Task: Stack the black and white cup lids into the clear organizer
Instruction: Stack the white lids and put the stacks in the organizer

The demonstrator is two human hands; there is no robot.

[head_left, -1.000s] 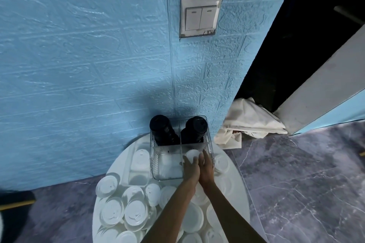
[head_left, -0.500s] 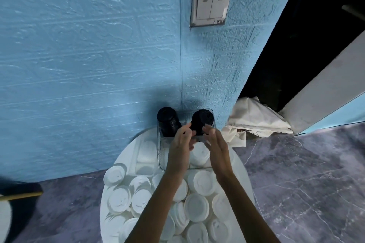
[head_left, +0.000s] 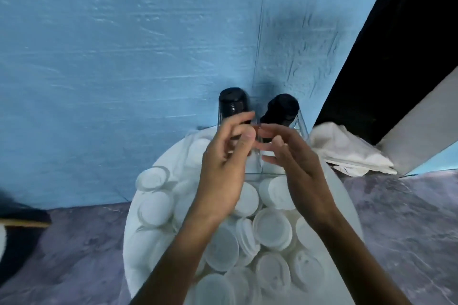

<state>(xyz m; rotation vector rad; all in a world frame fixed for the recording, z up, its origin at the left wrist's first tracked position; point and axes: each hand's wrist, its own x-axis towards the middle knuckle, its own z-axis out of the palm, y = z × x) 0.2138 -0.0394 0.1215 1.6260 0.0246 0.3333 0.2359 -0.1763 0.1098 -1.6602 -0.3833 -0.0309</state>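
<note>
— What changed with your hands?
— My left hand (head_left: 223, 163) and right hand (head_left: 295, 163) have lifted off the white lids (head_left: 272, 228), fingers loose, empty, before the organizer (head_left: 301, 126) at the counter's (head_left: 138, 250) far edge.
— Black lids (head_left: 233, 104)?
— Stacked inside.

Probably a home: blue wall (head_left: 124, 57), marble-look floor (head_left: 409, 230).

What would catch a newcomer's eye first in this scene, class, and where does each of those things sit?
First, the two hands raised mid-frame, the left hand and right hand, fingers loosely curled and nearly meeting over the clear organizer. Behind them two stacks of black lids stand in the organizer's far end against the blue wall. Below, loose white lids crowd the round white table.
</note>
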